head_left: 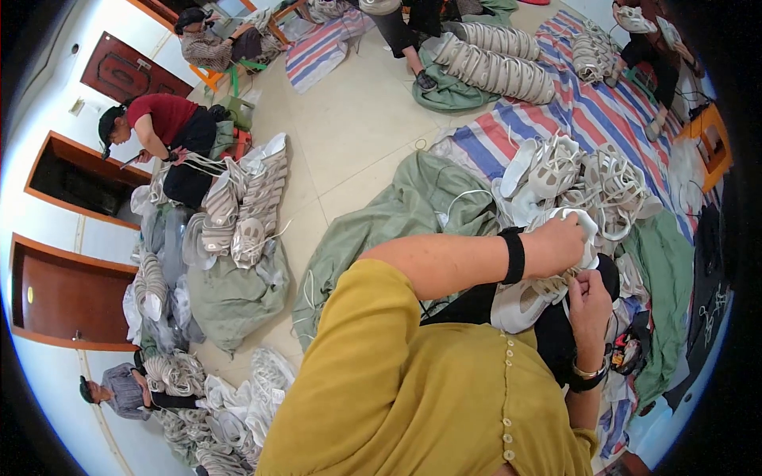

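A pale shoe (520,305) sits on my dark trousers (558,337), just in front of my body and a little to the right, with its sole side toward me. My left hand (556,244), black band (514,255) at the wrist, is over the upper part, its fingers curled together on a white edge there; whether that edge belongs to this same shoe I cannot tell. My right hand (587,300) is at the near side, thumb and fingertips bent close to each other by the lacing — whether they pinch a lace or only rest against it, I cannot make out.

As for how far along I am, I judge this shoe to be partway: both hands are on it, and I have not set it down. Beyond my left hand lies a loose heap of pale shoes (553,170), tumbled at odd angles beside a striped sheet (502,143) and a green cloth (381,214). From here I cannot say which of those are finished and which are waiting. Farther off, shoes stand nested in long tidy rows (500,73) — they look further along to me, though that is only a judgement from their order.
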Demonstrator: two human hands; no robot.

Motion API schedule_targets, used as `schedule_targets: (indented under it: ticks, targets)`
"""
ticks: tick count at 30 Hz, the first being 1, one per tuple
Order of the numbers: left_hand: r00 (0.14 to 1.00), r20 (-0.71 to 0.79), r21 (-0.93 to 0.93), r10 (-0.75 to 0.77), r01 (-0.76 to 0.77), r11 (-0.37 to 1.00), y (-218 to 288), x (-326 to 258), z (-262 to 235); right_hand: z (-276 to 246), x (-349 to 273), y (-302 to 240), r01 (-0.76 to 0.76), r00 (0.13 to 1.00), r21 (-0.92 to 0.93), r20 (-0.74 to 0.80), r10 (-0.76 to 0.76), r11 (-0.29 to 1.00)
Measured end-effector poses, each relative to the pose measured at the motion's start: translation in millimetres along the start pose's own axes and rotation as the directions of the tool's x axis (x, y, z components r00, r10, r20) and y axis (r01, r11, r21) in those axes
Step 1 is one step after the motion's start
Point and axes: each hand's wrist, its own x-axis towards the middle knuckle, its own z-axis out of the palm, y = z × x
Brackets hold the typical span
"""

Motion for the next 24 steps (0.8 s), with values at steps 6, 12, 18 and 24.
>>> schedule_targets:
  ticks: [6, 12, 18, 24]
  targets:
    - [0.993, 0.085, 0.069, 0.086, -0.092, 0.993, -3.1, 6.5, 5.3, 10.1, 3.5, 14.9, 0.022, 1.0, -0.048, 0.011, -0.021, 0.999]
    - [0.984, 0.146, -0.028, 0.1, -0.097, 0.995, -7.3, 4.4, -3.9, 10.0, 2.3, 25.3, -0.123, 0.987, 0.292, 0.132, 0.087, 0.948]
    - [0.994, -0.019, 0.049, 0.106, -0.105, 0.993, -6.3, -4.4, -1.8, 0.0, 1.7, 14.0, -0.39, 0.914, 0.449, 0.292, 0.28, 0.804]
    - [0.999, 0.045, 0.024, 0.027, -0.028, 0.999, -4.3, 1.5, 7.7, -0.4, 1.2, 16.3, -0.199, 0.975, 0.486, 0.183, 0.124, 0.851]
